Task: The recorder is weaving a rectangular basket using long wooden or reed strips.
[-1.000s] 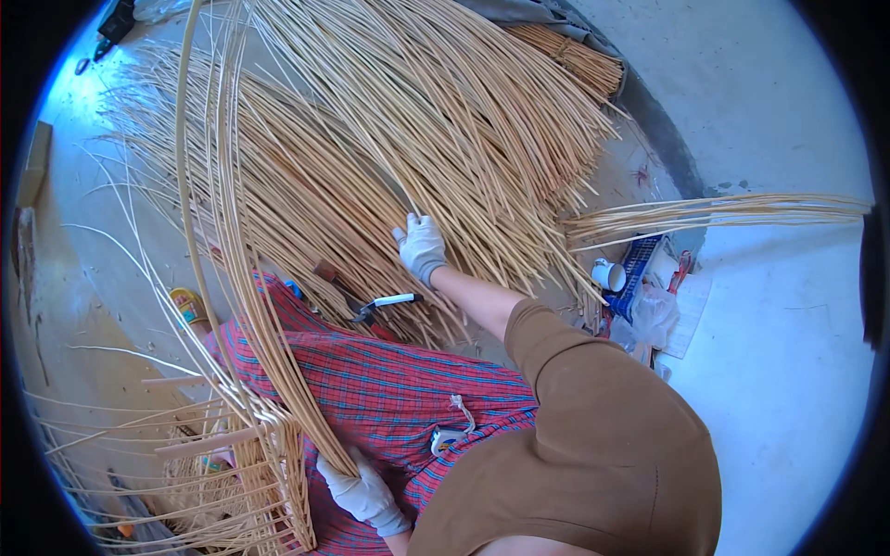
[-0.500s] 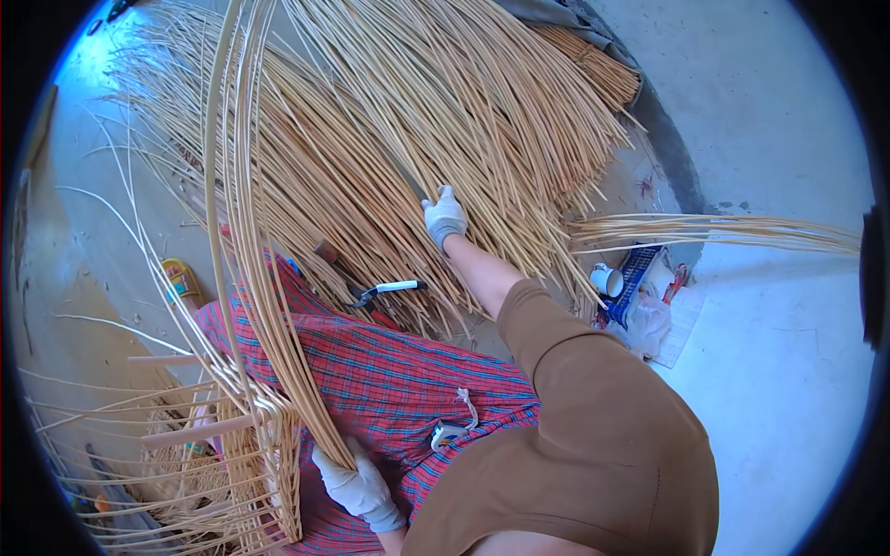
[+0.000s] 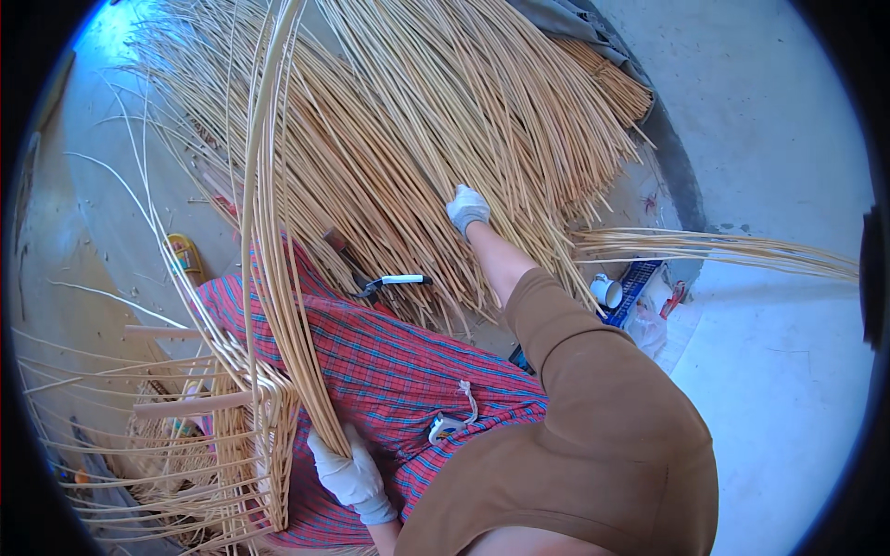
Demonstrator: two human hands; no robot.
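Note:
My left hand (image 3: 348,473), in a white glove, grips a long bundle of pale rattan canes (image 3: 306,371) over the red plaid cloth on my lap (image 3: 389,380). My gloved right hand (image 3: 468,209) is closed on the large pile of loose canes (image 3: 389,139); what is within its fingers is hidden. A partly woven rattan frame (image 3: 255,445), with upright canes and two short sticks, stands at lower left. Below my right hand lies a tool with a white handle (image 3: 403,279). A white tape measure (image 3: 445,428) with a cord rests on the cloth.
A white mug (image 3: 606,291), a blue plastic tray (image 3: 635,283) and a plastic bag (image 3: 644,324) lie right of my arm. Some canes (image 3: 714,243) jut out rightward. A tied cane bundle (image 3: 607,74) is at the back, and a yellow slipper (image 3: 184,258) at left.
My right hand has moved up and rightward over the pile, and its fingers have curled closed. The view has shifted slightly. My left hand still holds its bundle.

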